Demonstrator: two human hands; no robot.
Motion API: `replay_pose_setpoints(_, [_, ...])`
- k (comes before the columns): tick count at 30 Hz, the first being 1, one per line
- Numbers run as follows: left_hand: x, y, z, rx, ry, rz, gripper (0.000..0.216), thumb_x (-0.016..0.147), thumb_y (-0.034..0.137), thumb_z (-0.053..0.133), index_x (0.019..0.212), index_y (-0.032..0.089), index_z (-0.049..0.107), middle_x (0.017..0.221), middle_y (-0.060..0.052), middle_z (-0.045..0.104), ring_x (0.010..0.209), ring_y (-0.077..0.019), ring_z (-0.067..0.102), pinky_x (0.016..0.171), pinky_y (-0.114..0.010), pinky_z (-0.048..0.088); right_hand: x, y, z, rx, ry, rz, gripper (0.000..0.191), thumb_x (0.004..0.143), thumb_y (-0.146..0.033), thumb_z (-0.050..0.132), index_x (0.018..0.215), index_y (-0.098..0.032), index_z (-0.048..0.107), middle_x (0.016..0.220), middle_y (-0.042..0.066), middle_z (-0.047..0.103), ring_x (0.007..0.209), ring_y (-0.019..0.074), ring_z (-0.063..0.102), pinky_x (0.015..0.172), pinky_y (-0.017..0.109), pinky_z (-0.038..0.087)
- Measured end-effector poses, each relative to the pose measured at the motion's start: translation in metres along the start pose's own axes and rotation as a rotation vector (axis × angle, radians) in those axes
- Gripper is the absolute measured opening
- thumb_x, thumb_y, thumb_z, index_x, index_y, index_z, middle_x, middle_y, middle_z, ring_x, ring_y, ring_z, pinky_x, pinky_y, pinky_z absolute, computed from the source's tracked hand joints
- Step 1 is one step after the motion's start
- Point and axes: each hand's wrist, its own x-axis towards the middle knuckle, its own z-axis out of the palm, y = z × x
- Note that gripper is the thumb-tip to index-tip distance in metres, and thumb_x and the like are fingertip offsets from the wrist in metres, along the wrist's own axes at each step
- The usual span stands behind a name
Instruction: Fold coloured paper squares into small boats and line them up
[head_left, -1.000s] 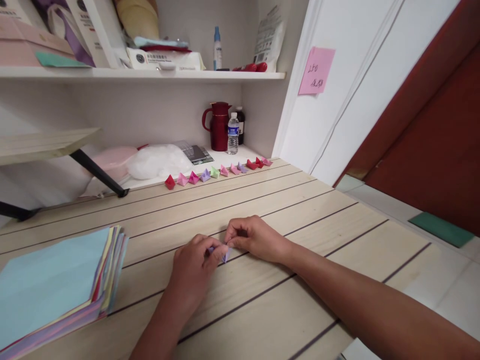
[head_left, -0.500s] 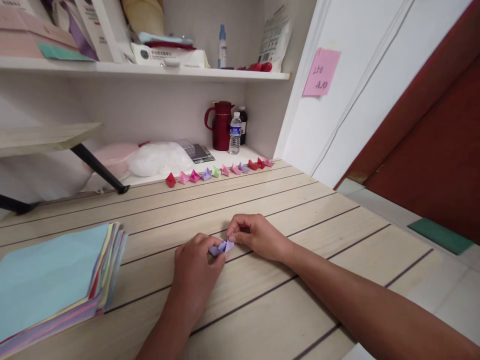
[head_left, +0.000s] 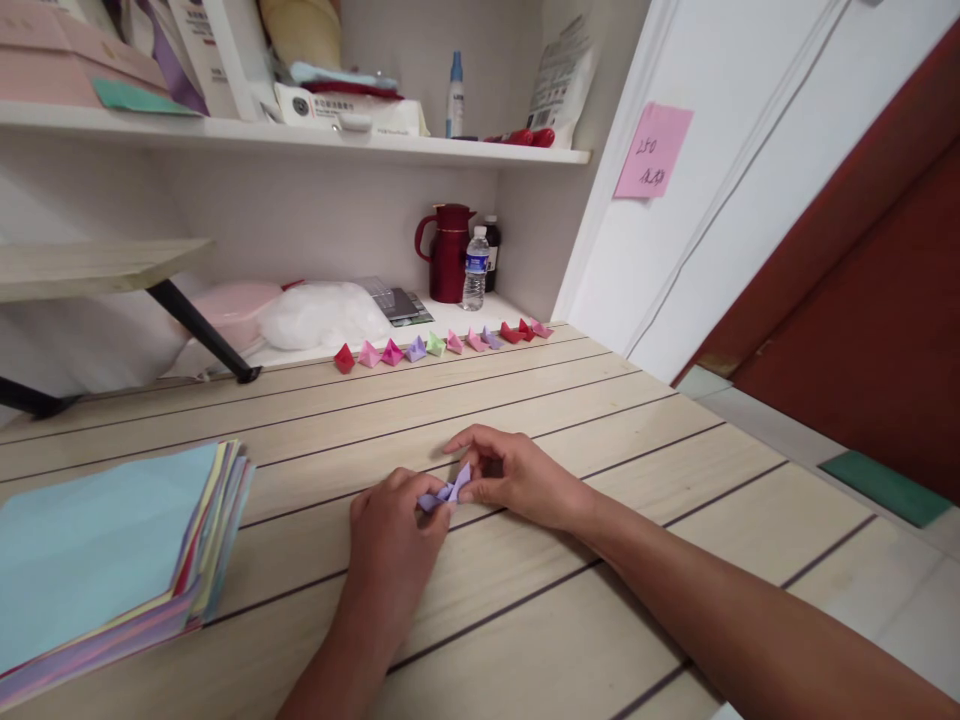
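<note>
A small folded purple paper boat (head_left: 448, 492) is held just above the wooden tabletop, one end standing up in a point. My left hand (head_left: 394, 515) is closed on its left side, pinching it between thumb and fingers. At the pointed right end is my right hand (head_left: 517, 478), its thumb against the paper and its index finger lifted away over the top. The right hand's other fingers are partly hidden behind the thumb and the paper.
Several folded paper boats (head_left: 392, 352) in red, pink, purple and green line the table's far edge. A stack of coloured paper (head_left: 105, 545) lies at the left. Behind stand a dark red jug (head_left: 448, 255), a water bottle (head_left: 475, 270) and a small riser shelf (head_left: 97, 268).
My right index finger has lifted off the paper, while the thumb stays at its right end. That end of the purple boat now points higher. The view has shifted slightly.
</note>
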Motion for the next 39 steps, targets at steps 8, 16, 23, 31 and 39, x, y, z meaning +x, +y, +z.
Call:
replay_pose_setpoints(8, [0.002,-0.006,0.005,-0.138,0.101,-0.013,0.014,0.072,0.011,0.065,0.077,0.024,0.063,0.091,0.0,0.068,0.087,-0.0189,0.066,0.085,-0.036,0.047,-0.003,-0.003,0.006,-0.021,0.064,-0.055,0.026,0.077,-0.02,0.076,0.102,-0.021,0.067,0.076,-0.002,0.063,0.069,0.013,0.056,0.065,0.025,0.044])
replay_pose_setpoints(16, [0.001,-0.008,0.006,-0.34,0.134,-0.058,0.038,0.069,0.022,0.067,0.105,0.024,0.053,0.093,0.0,0.068,0.081,-0.018,0.069,0.076,-0.032,0.052,-0.004,-0.012,-0.001,-0.054,0.029,-0.101,0.022,0.081,-0.027,0.076,0.101,-0.02,0.069,0.082,0.0,0.063,0.077,0.015,0.057,0.072,0.027,0.045])
replay_pose_setpoints(23, [0.003,-0.001,-0.004,-0.426,0.036,-0.098,0.019,0.069,0.028,0.067,0.087,0.023,0.064,0.083,0.0,0.071,0.076,-0.0179,0.067,0.071,-0.03,0.051,-0.002,-0.011,-0.002,0.012,0.01,-0.094,0.023,0.082,-0.031,0.075,0.101,-0.02,0.069,0.084,0.001,0.063,0.081,0.0163,0.057,0.078,0.029,0.046])
replay_pose_setpoints(31, [0.0,-0.002,0.002,-0.39,0.114,0.028,0.013,0.075,0.025,0.061,0.085,0.025,0.053,0.089,0.002,0.064,0.083,-0.0166,0.065,0.079,-0.031,0.048,-0.001,-0.008,-0.003,0.093,0.011,-0.071,0.024,0.08,-0.032,0.077,0.099,-0.018,0.069,0.085,0.001,0.064,0.079,0.0149,0.056,0.076,0.028,0.044])
replay_pose_setpoints(39, [-0.001,-0.003,0.005,-0.366,0.129,-0.024,0.017,0.074,0.026,0.064,0.086,0.025,0.053,0.088,0.001,0.066,0.078,-0.0174,0.066,0.072,-0.031,0.048,-0.002,-0.011,-0.003,0.06,-0.003,-0.091,0.02,0.083,-0.031,0.075,0.097,-0.018,0.069,0.086,0.002,0.067,0.081,0.0155,0.058,0.077,0.029,0.047])
